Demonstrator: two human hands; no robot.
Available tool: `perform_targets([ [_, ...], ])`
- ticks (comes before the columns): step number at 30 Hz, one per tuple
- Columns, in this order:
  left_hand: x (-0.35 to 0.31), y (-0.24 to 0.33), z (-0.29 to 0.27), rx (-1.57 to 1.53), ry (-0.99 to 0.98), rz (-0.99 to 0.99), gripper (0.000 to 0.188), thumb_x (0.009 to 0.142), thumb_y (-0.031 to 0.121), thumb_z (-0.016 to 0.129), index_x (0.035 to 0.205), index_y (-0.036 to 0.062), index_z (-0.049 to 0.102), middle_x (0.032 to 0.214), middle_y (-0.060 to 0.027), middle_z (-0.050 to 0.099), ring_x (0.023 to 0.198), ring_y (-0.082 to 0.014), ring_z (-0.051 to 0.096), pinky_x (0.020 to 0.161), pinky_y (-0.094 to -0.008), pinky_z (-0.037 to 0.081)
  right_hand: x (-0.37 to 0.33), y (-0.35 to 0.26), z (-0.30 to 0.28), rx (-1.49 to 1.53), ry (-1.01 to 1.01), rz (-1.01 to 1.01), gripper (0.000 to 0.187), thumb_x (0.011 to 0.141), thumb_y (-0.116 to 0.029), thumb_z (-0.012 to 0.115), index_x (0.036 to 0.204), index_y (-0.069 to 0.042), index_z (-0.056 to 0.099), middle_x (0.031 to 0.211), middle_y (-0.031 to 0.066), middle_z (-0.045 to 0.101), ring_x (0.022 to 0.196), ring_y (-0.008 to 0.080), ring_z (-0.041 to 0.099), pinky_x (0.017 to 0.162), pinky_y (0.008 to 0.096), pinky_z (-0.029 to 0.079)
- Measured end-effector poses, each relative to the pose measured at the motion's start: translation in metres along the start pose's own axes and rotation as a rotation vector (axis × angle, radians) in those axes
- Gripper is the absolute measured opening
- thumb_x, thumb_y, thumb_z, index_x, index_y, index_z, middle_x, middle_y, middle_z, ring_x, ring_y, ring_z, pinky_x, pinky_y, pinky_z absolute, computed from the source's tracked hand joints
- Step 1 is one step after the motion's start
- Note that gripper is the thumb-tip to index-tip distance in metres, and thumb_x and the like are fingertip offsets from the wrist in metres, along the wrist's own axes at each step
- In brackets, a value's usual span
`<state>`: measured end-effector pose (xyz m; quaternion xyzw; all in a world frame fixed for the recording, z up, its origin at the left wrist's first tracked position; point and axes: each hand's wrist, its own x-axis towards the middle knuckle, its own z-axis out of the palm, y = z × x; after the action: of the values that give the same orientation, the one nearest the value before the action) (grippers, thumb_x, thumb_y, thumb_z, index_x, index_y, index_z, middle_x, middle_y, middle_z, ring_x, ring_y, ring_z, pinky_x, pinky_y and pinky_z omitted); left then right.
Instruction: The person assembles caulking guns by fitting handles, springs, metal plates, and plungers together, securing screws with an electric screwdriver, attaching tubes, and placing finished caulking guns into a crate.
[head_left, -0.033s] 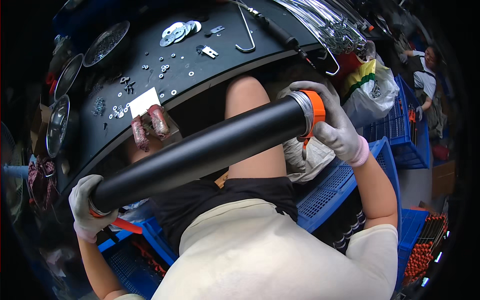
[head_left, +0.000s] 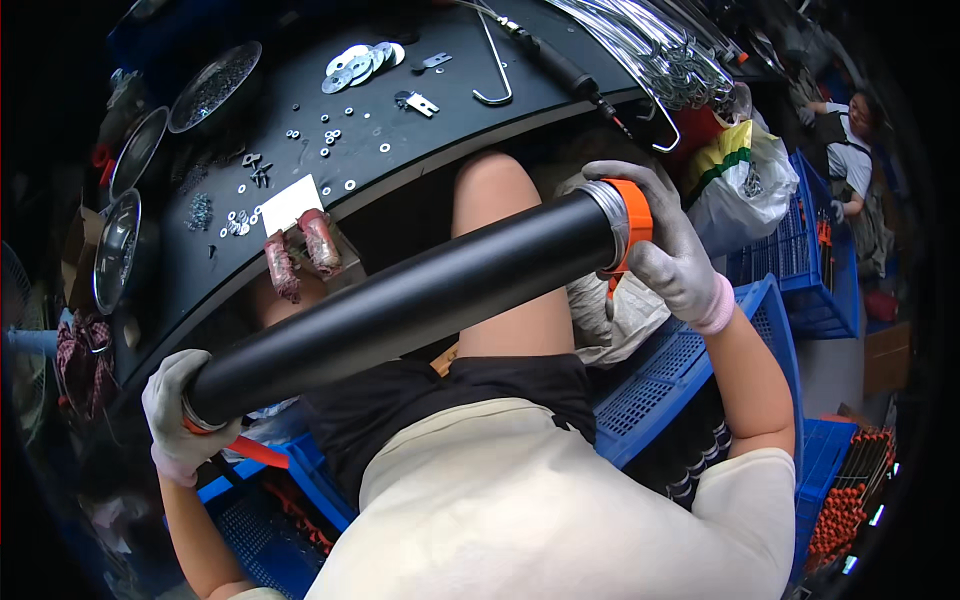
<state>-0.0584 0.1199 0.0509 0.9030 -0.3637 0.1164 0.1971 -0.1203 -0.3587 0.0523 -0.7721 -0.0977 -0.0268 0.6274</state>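
Note:
A long black tube (head_left: 400, 302) is held across my lap, its right end higher than its left. My left hand (head_left: 178, 412), in a light grey work glove, is wrapped round the lower end, where a bit of orange shows. At the upper end my gloved right hand (head_left: 680, 262) grips an orange cap (head_left: 637, 225) with a short tab hanging below. Between cap and tube shows a silvery threaded collar (head_left: 606, 215). Whether the cap is fully seated, I cannot tell. Below my left hand, a red-orange strip (head_left: 260, 453) juts out.
Ahead, the dark workbench (head_left: 430, 130) carries large washers (head_left: 362, 66), small nuts, steel bowls (head_left: 215, 88), a power screwdriver (head_left: 560, 65) and hooked metal rods (head_left: 660, 60). A fixture with two wrapped red posts (head_left: 318, 243) sits at its edge. Blue crates (head_left: 640, 410) flank me; another person (head_left: 852, 150) is at far right.

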Motion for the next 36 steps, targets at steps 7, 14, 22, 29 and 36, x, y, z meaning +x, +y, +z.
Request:
perform_targets([
  [7,-0.032,-0.015,0.006,-0.316,-0.034,-0.389,0.064,0.044,0.010,0.074,0.106,0.0030,0.057,0.093,-0.0130,0.063,0.083,-0.0276,0.063,0.079,-0.0353,0.049,0.002,0.012,-0.020,-0.223,0.128,-0.037,0.060,0.083,-0.024,0.060,0.136,-0.004,0.039,0.115,0.0082,0.053,0.110,0.0131,0.052,0.093,0.0292,0.045],
  [14,-0.025,-0.024,-0.007,0.000,0.022,-0.011,0.065,0.042,0.010,0.075,0.105,0.0051,0.057,0.097,-0.0126,0.064,0.087,-0.0307,0.063,0.080,-0.0386,0.048,0.016,-0.003,0.003,0.291,-0.211,0.230,0.068,0.080,-0.033,0.072,0.133,-0.003,0.043,0.115,0.0071,0.056,0.113,0.0171,0.054,0.101,0.0327,0.041],
  [22,-0.028,-0.035,-0.019,-0.176,-0.087,-0.085,0.061,0.041,0.011,0.074,0.100,0.0036,0.060,0.094,-0.0130,0.063,0.083,-0.0299,0.063,0.076,-0.0353,0.050,-0.003,-0.015,0.014,0.107,-0.315,0.052,0.082,0.068,-0.011,0.077,0.137,-0.005,0.033,0.124,0.0105,0.047,0.117,0.0204,0.050,0.104,0.0357,0.038],
  [29,-0.024,-0.042,-0.025,-0.471,-0.371,-0.390,0.064,0.037,0.012,0.076,0.099,0.0015,0.061,0.088,-0.0088,0.064,0.080,-0.0182,0.063,0.076,-0.0311,0.050,0.001,0.005,0.022,-0.322,-0.159,-0.816,0.052,0.074,-0.007,0.076,0.118,-0.015,0.050,0.128,0.0262,0.046,0.112,0.0406,0.055,0.096,0.0446,0.047],
  [36,-0.034,-0.032,-0.010,-0.722,-0.438,-0.610,0.066,0.038,0.014,0.076,0.100,0.0002,0.062,0.088,-0.0062,0.064,0.083,-0.0128,0.061,0.080,-0.0277,0.048,-0.006,-0.031,0.033,0.048,-0.163,0.208,0.082,0.076,-0.059,0.067,0.131,-0.004,0.040,0.117,0.0147,0.056,0.099,0.0219,0.060,0.087,0.0351,0.051],
])
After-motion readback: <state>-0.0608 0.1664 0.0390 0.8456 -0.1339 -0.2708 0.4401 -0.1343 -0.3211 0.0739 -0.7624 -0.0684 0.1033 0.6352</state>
